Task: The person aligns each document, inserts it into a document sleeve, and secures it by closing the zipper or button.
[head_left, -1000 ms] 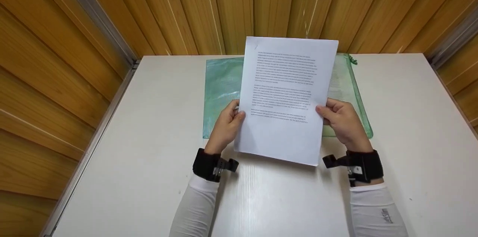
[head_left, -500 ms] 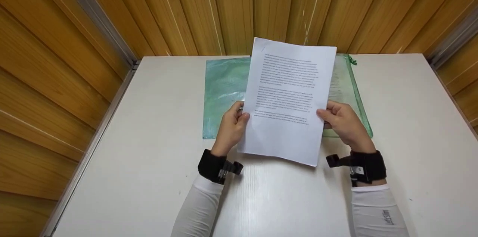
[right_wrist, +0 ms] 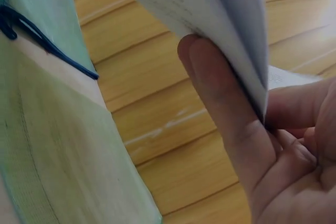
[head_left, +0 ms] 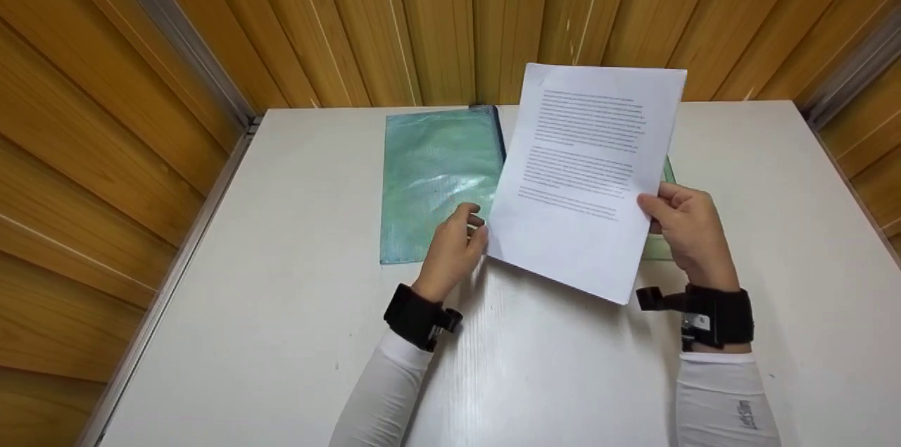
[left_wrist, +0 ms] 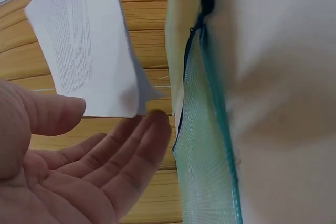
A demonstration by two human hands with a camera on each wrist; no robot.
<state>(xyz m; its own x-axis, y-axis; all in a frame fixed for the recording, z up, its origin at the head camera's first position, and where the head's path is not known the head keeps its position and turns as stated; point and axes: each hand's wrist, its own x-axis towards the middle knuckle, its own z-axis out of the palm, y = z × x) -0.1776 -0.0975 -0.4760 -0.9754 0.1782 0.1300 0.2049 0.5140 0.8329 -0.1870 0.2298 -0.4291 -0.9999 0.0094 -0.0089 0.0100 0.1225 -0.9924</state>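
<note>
Over the table my right hand pinches a stack of printed paper sheets by its right edge, thumb in front. The stack is tilted, its lower left corner lower and toward my left hand. In the left wrist view the left hand's fingers are spread and loosely bent, apart from the sheets. Behind that hand lies a teal mesh zipper pouch with a dark zipper edge. A lighter green pouch is mostly hidden behind the paper.
The white table carries both pouches side by side toward its back. Wood-patterned panels stand behind the table and on both sides. Black camera straps circle both wrists.
The paper stack has moved right and turned clockwise with my right hand. My left hand has let go of its left edge, and more of the teal pouch shows.
</note>
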